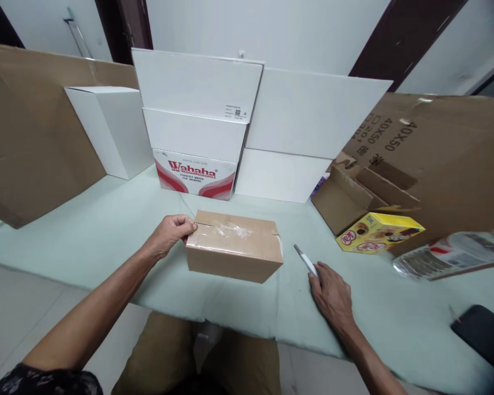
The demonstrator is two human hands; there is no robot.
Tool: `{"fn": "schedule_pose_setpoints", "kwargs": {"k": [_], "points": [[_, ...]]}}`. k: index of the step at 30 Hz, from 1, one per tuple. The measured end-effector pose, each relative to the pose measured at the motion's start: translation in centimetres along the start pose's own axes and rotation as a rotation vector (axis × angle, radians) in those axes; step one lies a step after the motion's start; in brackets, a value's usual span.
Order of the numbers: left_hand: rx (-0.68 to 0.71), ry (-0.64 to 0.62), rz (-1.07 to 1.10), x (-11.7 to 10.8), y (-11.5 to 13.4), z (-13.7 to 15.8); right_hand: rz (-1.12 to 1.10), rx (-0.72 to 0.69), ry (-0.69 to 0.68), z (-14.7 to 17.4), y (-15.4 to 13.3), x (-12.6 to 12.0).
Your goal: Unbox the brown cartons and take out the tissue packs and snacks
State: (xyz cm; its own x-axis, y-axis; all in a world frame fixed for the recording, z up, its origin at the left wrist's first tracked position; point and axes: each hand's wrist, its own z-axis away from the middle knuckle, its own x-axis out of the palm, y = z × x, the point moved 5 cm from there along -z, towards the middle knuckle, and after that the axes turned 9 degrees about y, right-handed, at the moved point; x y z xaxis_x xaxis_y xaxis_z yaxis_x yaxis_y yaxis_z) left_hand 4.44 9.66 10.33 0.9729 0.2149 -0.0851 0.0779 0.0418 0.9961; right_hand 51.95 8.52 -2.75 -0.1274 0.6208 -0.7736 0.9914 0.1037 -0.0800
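Observation:
A closed brown cardboard box [230, 263] sits on the cloth-covered table in front of me, with clear tape [234, 230] along its top seam. My left hand [169, 235] is at its left end, thumb and fingers pinched together on the upper edge. To the right of the box, my right hand [333, 291] rests low by the table, its fingers around the end of a slim white utility knife [308, 263]. The knife's dark tip points up and left, apart from the box. The undersides of my right fingers are hidden.
White boxes [296, 115] and a Wahaha carton [195, 174] stand behind. At right are an open brown box [343, 197], a yellow box [381, 233], a plastic bottle [456, 252] and a black phone-like object [483, 334]. Large cardboard panels [41, 126] flank the pale green tablecloth [107, 219].

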Motion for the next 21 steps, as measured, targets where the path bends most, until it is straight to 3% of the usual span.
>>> {"fn": "schedule_pose_setpoints", "kwargs": {"k": [8, 21], "points": [[0.126, 0.256, 0.041, 0.5, -1.5, 1.6, 0.000, -0.027, 0.037, 0.0, 0.2, 0.0], [0.143, 0.288, 0.095, 3.6, -1.9, 2.7, -0.014, -0.006, 0.021, 0.0, -0.5, -0.3]]}}
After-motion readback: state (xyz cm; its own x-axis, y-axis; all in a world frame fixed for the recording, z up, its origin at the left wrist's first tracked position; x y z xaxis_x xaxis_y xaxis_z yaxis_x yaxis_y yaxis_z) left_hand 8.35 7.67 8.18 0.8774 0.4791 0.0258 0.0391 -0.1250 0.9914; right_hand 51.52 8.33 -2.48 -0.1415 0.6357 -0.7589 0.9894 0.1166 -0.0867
